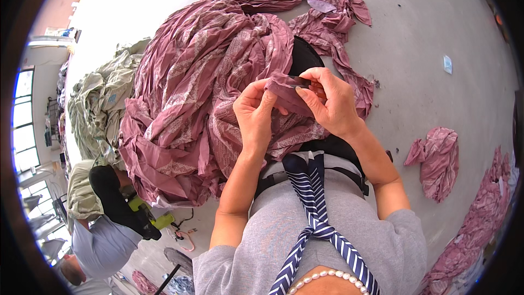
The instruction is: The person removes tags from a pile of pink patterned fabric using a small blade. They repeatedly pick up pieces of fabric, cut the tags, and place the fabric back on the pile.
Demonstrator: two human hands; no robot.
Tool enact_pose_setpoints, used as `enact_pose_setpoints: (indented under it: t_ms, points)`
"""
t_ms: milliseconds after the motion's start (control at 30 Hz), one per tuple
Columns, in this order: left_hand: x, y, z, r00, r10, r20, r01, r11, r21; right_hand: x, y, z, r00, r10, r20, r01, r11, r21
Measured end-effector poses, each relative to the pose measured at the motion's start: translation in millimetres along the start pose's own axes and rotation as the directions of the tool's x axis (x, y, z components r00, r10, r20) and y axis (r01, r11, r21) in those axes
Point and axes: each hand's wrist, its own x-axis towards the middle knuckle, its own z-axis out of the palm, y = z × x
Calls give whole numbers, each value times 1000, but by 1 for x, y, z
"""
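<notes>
A large heap of mauve patterned fabric (202,87) lies over my lap and spreads away in front of me. My left hand (254,110) pinches a folded edge of this cloth between thumb and fingers. Close on its right, my right hand (334,102) is closed on the same edge, thumb against the fingers. The held strip (288,92) is stretched between both hands, raised a little above the heap. Something small and dark shows at the right fingertips; I cannot make out what it is.
A pale green fabric heap (103,98) lies at the left, beside another person (103,243) bending over. A mauve bundle (438,164) and a blue scrap (447,64) are on the grey floor (404,33). More mauve cloth (475,224) is piled at the lower right.
</notes>
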Motion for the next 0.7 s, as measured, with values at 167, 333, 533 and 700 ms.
enact_pose_setpoints:
  t_ms: [167, 333, 533, 700]
  points:
    - [1, 0, 3, 1000, 11, 17, -10, 1000, -27, 0, -2, 5, 1000, 14, 0, -13, 993, 121]
    - [-5, 3, 8, 999, 31, 36, -37, 981, 190, 2, -2, 5, 1000, -18, 10, 17, 996, 83]
    - [-4, -4, 5, 983, 151, 106, -182, 890, 419, 6, -5, 3, 996, -68, -57, 71, 997, 36]
    - [-3, 2, 5, 960, 226, 164, -280, 801, 530, 7, -4, -8, 997, -74, -35, 73, 997, -4]
